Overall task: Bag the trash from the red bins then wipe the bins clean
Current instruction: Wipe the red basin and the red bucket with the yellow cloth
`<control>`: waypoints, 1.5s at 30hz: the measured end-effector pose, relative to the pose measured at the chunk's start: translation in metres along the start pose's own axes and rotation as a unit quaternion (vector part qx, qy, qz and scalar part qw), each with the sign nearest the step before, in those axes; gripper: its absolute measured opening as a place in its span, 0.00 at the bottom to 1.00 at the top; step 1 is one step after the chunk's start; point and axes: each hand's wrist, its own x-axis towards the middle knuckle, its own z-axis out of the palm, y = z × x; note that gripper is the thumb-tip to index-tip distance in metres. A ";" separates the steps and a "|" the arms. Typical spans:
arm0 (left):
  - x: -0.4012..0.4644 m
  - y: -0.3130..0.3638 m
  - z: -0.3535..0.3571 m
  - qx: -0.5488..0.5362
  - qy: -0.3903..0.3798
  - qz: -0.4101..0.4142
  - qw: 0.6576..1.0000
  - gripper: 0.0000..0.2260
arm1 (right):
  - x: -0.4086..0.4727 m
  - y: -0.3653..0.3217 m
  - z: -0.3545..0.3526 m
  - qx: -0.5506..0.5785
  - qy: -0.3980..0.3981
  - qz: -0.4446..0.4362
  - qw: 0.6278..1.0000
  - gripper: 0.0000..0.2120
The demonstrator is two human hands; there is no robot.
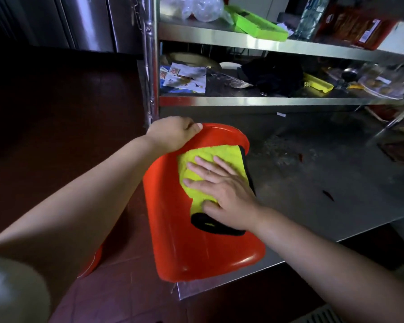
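Note:
A red bin (184, 248) lies on its side at the left corner of a steel table (324, 183), its smooth outer wall facing up. My left hand (173, 134) grips the bin's far rim, fingers curled over the edge. A yellow cloth with black trim (219, 157) is spread on the bin's upper side. My right hand (222, 187) presses flat on the cloth, fingers straight and spread. Part of a second red bin (92, 264) shows on the floor under my left forearm, mostly hidden.
Steel shelves (266, 101) rise behind the table, cluttered with papers, plastic bags, a green tray (257, 24) and a yellow box (317, 86). The table top has stains and small scraps (328, 195). Dark red floor tiles (56, 136) lie to the left.

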 end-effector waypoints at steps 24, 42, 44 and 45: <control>-0.008 -0.063 -0.001 -0.124 0.028 -0.113 0.985 0.24 | 0.093 0.030 0.000 -0.062 -0.060 0.009 0.996 0.23; -0.001 -0.049 0.022 -0.012 0.172 -0.112 0.979 0.25 | -0.043 0.028 0.012 0.024 -0.059 -0.175 0.982 0.23; 0.005 -0.048 0.023 -0.011 0.175 -0.110 0.978 0.25 | -0.033 0.038 0.010 0.028 -0.061 -0.184 0.981 0.24; 0.006 -0.048 0.023 -0.011 0.177 -0.109 0.978 0.25 | -0.026 0.042 0.009 0.027 -0.060 -0.184 0.981 0.24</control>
